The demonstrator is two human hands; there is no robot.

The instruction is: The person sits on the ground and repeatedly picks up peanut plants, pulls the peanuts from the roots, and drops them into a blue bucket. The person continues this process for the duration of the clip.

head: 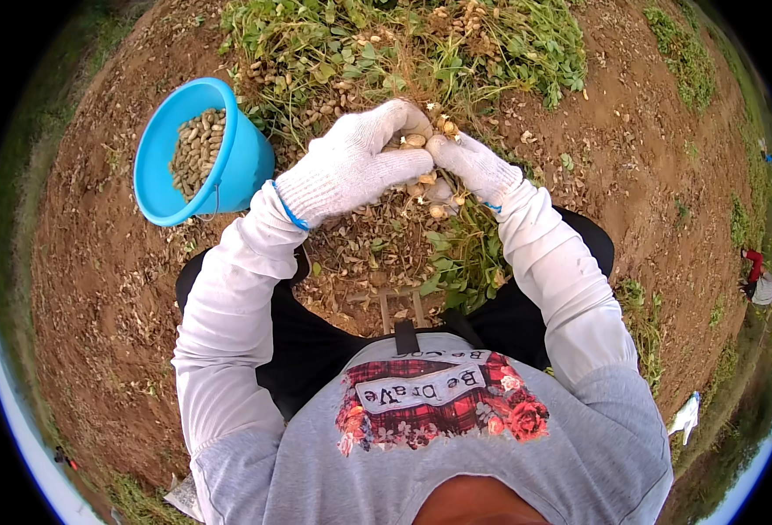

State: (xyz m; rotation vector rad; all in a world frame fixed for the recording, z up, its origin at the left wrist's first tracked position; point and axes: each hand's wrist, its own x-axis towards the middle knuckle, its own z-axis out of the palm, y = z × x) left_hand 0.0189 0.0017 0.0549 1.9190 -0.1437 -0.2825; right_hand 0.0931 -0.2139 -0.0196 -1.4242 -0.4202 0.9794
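Note:
My left hand [363, 157], in a white knit glove, curls its fingers around peanut pods [414, 141] at the root end of a pulled peanut plant. My right hand [474, 163], gloved alike, grips the same plant, its thumb touching the left fingertips. More pods hang just below the hands, and the leafy stems [474, 256] trail down towards my lap. A blue plastic bucket [255, 154] stands left of my left hand, tilted in view, with many picked peanuts [199, 151] inside. Parts of the fingers are hidden behind the pods.
A heap of pulled peanut plants [360, 52] with pods lies ahead. Brown soil with dry leaves surrounds me. Wooden slats [399, 308] show between my legs. Another person [761, 282] is far off at the right. A white bag [686, 417] lies at the lower right.

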